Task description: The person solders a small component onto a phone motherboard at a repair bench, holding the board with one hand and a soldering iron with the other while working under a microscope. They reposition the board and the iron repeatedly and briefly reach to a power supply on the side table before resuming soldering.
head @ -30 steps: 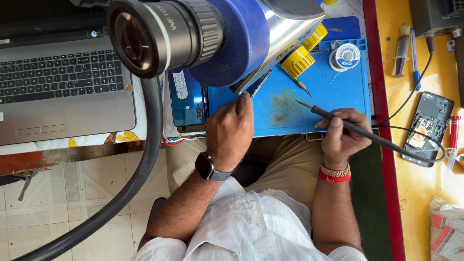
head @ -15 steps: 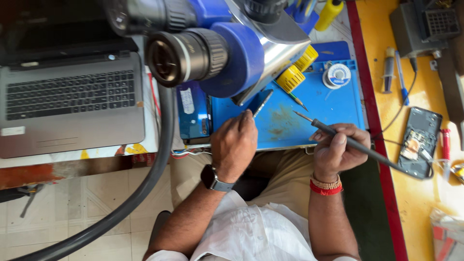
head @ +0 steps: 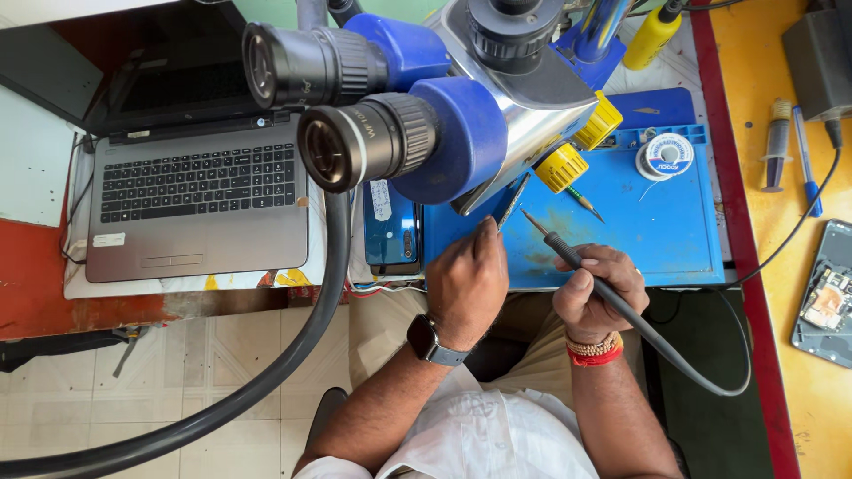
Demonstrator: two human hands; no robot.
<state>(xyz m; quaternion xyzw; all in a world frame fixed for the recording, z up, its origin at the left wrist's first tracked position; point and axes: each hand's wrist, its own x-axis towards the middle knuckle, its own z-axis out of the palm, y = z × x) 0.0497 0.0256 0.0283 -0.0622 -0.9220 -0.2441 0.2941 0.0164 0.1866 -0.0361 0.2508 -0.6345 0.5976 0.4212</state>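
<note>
- Soldering iron [head: 603, 288] in right hand [head: 599, 297]: fingers wrapped shut round the black handle, pen-style. Long axis runs diagonal, tip up and to the left of the fingers, cord trailing down and right off the tabletop edge.
- Iron tip ends just beside the left hand's fingertips, over the blue work mat [head: 657, 231]. That gap between tip and left fingers is the key relation; both hands are near it, the left one closer.
- Left hand [head: 466, 284]: fingers curled closed, pinching a thin dark tool, tweezers [head: 512, 202] by the look. It points up and away from the fingers, going under the microscope head; what the tip touches is hidden.
- Left wrist carries a dark watch [head: 432, 341], forearm angled in from lower left. Right wrist has red and beaded bands [head: 595, 350], forearm coming near straight up from below.
- Just left of the left fingers: dark blue phone [head: 391, 226] lying flat, long axis running away from the person.
- Beyond the fingers: blue-and-silver microscope [head: 444, 106] with two black eyepieces, yellow knobs on its right side.
- Farther, right of the right fingers: solder wire spool [head: 667, 156] on the mat.
- Far left: open grey laptop [head: 195, 195]. Far right, on the yellow tabletop [head: 799, 337]: syringe, blue pen, opened phone with its board showing.
</note>
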